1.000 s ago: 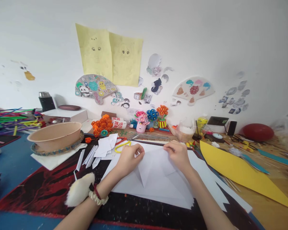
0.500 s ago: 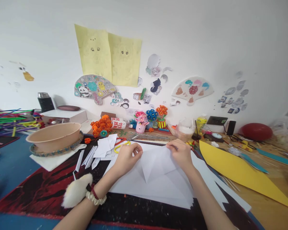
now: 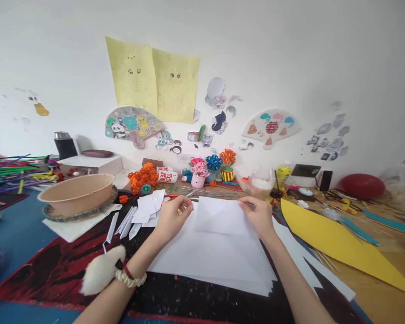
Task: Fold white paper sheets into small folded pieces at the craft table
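Note:
A piece of white paper (image 3: 222,217) stands with its top edge raised above a stack of larger white sheets (image 3: 219,261). My right hand (image 3: 258,216) pinches its upper right corner between thumb and fingertips. Just left of the paper's left edge is my left hand (image 3: 173,218), its thumb and fingers drawn together, with a narrow gap to the paper and nothing visible in them. Small cut white paper pieces (image 3: 146,208) and folded paper strips (image 3: 125,223) lie left of that hand. The yellow-handled scissors behind it are mostly hidden.
A beige basin (image 3: 77,193) stands at left, near colourful pipe cleaners (image 3: 16,173). Pipe-cleaner flowers (image 3: 199,168) line the wall side. A yellow sheet (image 3: 340,243) lies at right. A white fluffy thing (image 3: 103,272) hangs by my left wrist.
The paper's pointed, folded-looking front has given way to a flat, upright rectangle. My left hand has moved slightly left, off the paper's edge; my right hand still grips its corner.

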